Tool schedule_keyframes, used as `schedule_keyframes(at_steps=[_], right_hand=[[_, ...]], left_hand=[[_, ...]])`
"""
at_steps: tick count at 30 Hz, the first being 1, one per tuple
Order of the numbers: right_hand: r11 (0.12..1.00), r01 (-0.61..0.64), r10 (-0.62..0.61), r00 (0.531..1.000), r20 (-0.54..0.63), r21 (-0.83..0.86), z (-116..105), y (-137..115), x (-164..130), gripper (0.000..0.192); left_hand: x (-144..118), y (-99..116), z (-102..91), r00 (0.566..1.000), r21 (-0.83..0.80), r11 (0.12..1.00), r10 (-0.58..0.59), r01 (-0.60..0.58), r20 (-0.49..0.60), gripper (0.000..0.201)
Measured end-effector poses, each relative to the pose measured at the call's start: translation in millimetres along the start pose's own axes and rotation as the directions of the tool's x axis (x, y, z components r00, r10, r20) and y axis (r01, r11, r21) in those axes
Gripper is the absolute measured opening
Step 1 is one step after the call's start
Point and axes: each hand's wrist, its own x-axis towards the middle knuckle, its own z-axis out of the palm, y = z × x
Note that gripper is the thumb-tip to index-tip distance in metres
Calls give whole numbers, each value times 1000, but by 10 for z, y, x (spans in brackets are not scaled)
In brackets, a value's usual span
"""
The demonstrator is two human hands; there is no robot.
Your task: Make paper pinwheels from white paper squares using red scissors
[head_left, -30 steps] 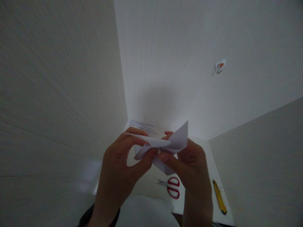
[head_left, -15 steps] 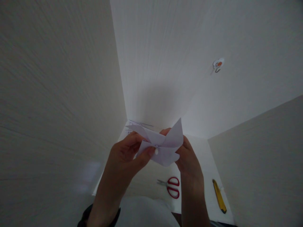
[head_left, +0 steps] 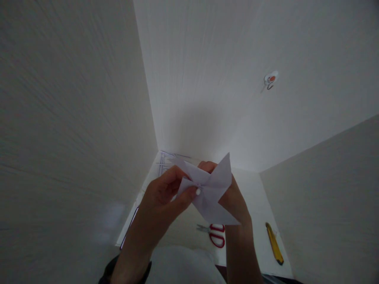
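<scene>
And pinching the folded white paper (head_left: 209, 191) near its centre with the left hand (head_left: 162, 197), thumb tip right up at a small white knob (head_left: 198, 191)! Bracing from behind and from the right with the right hand (head_left: 235, 201), mostly hidden, so impossible to tell whether pinched or spread. Held up in the air between both, farther off than the red-handled scissors (head_left: 210, 230), well left of the yellow cutter (head_left: 274, 243). Best, surely, to press lightly beside the knob, support the back squarely, and spare those pointed corners any crushing
</scene>
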Motion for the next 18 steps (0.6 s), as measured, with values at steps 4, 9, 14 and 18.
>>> schedule_keyframes(at_steps=[4,9,14,18], right_hand=[[999,41,-39,998,-47,25,-89,90,29,25],[998,59,-57,992,-109,16,-128,147,46,34],[998,54,-60,988,-139,-44,-69,106,39,43],[985,80,-107,978,-181,-151,-118,172,40,46]], left_hand=[[6,-21,-5,998,-38,999,28,-25,62,10],[6,-66,0,995,-49,998,40,-35,97,22],[33,-64,-55,992,-21,995,97,-96,85,32],[39,-19,-120,978,1,982,188,-189,-86,28]])
